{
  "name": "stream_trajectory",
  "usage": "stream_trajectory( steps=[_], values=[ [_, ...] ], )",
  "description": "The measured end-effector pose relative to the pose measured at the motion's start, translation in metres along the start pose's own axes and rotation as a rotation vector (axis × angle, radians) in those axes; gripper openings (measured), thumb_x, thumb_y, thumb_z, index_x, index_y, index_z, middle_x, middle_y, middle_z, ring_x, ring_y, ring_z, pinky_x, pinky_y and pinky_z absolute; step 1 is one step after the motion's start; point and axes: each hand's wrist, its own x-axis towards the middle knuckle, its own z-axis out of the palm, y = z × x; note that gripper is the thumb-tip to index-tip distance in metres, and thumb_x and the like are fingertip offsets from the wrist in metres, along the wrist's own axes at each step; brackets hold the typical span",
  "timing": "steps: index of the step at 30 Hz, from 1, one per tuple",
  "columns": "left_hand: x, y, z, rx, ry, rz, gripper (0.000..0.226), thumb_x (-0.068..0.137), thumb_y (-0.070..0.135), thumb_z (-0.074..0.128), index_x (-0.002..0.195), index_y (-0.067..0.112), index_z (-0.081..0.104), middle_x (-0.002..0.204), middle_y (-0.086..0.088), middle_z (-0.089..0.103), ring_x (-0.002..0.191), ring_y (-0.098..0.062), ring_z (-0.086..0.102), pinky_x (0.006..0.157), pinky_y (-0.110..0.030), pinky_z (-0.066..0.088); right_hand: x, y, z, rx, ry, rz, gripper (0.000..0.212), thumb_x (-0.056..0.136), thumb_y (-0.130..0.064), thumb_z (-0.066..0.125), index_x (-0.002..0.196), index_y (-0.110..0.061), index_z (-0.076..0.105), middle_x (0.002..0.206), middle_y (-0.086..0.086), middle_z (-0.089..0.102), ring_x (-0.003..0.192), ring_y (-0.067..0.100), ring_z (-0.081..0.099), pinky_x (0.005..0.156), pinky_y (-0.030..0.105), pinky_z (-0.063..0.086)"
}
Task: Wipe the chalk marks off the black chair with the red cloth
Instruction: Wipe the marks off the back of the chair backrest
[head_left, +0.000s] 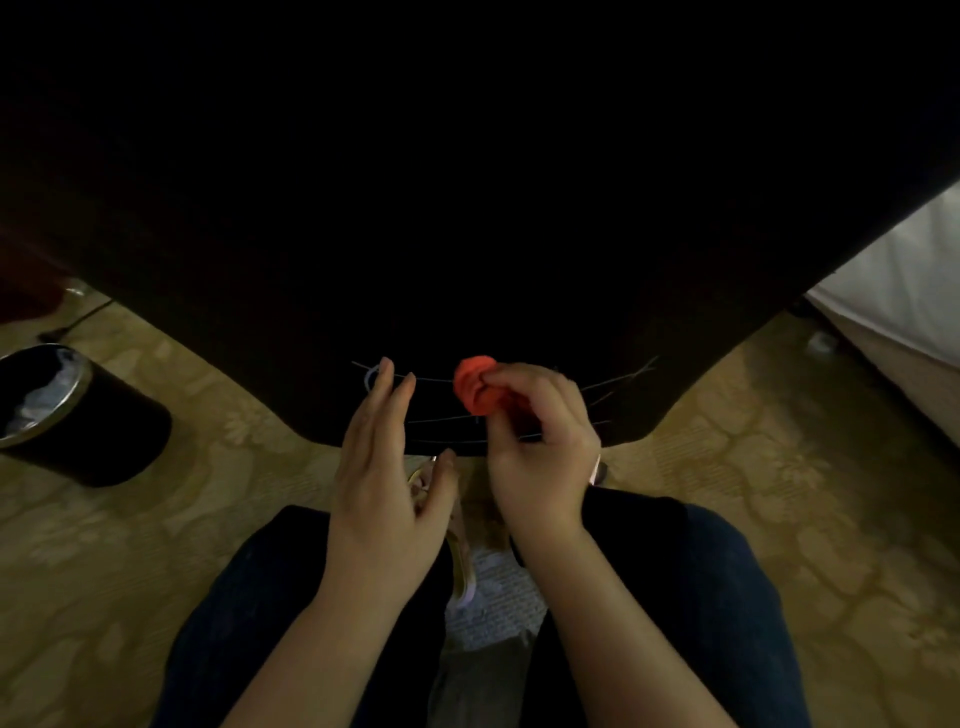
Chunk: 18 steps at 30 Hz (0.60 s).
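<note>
**Red cloth bunched at the chair's lower edge**

Low centre, the left hand (384, 478) is spread flat, its fingers straight and holding nothing, the tips over the lower edge of the chair (467, 208). Just right of it, the right hand (540, 447) pinches the bunched cloth (475, 387) in curled fingers, among thin chalk lines (439, 419). A bin (62, 410) stands at centre left and a bed (904, 291) at right.

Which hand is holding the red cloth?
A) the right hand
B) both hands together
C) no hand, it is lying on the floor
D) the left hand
A: the right hand has its fingers bunched round the red cloth, while the left hand is open with straight fingers and holds nothing.
</note>
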Motion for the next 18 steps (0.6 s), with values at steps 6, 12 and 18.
stream_trajectory(
  steps=[6,12,18],
  values=[
    [0.0,-0.001,-0.003,-0.028,0.004,0.001,0.069,0.092,0.029,0.059,0.153,0.022,0.028,0.163,0.015,0.013,0.148,0.002,0.012,0.112,-0.005,0.013,0.039,0.03,-0.064,-0.047,0.411,0.195,0.032,0.082,0.003,0.068,0.102,-0.021,0.062,0.1,-0.012,0.062,0.091,0.007,0.062,0.078,0.031,0.053],
    [0.003,-0.001,0.002,-0.032,-0.019,0.026,0.07,0.09,0.029,0.06,0.152,0.023,0.027,0.162,0.015,0.012,0.148,0.003,0.01,0.112,-0.014,0.015,0.057,0.058,-0.096,0.031,0.553,0.55,0.028,0.086,-0.001,0.065,0.098,-0.026,0.062,0.1,-0.011,0.064,0.095,0.01,0.066,0.082,0.042,0.059],
    [0.001,0.0,0.004,-0.014,-0.038,0.008,0.071,0.091,0.025,0.063,0.153,0.021,0.028,0.161,0.015,0.012,0.144,0.012,0.005,0.109,0.0,0.01,0.014,0.031,-0.045,-0.086,-0.048,0.244,0.036,0.078,0.002,0.075,0.1,-0.025,0.067,0.103,-0.015,0.063,0.1,0.004,0.061,0.088,0.027,0.053]
  ],
)
